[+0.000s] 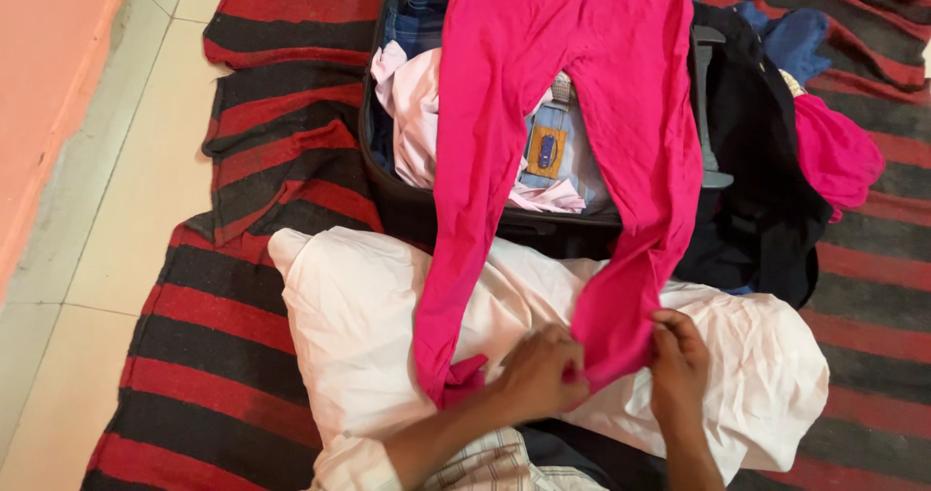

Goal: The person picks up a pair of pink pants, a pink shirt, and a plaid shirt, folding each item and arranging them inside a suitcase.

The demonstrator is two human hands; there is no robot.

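Bright pink leggings (543,84) lie spread over an open black suitcase (388,190), their two legs reaching down onto a white garment (359,326) on the blanket. My left hand (538,370) and my right hand (679,360) both pinch the cuff of the right leg, near the bottom of the view. The left leg's cuff lies crumpled just left of my left hand. Inside the suitcase I see pale pink clothing (412,113) and light blue jeans (562,152) with a patch.
A red and black striped blanket (262,132) covers the tiled floor (126,190). Dark clothes (766,190), a blue piece and another pink garment (839,152) lie heaped right of the suitcase. An orange wall runs along the left edge.
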